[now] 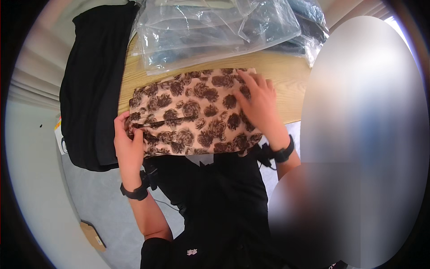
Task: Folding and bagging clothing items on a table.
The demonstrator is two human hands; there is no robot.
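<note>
A folded tan fabric garment with dark brown rose prints (201,111) lies at the near edge of a wooden table, partly over the edge. My left hand (129,138) grips its left end, thumb on top and fingers beneath or behind the cloth. Spread over the garment's right part is my right hand (258,101), resting on the upper right with its fingers apart. A gathered band seems to run along the left end. The garment's underside is hidden.
Clear plastic bags (215,33) lie across the far side of the wooden table (285,74). Black fabric (90,90) drapes over the left edge. A cardboard piece (92,235) lies on the floor at lower left. The right side is blurred out.
</note>
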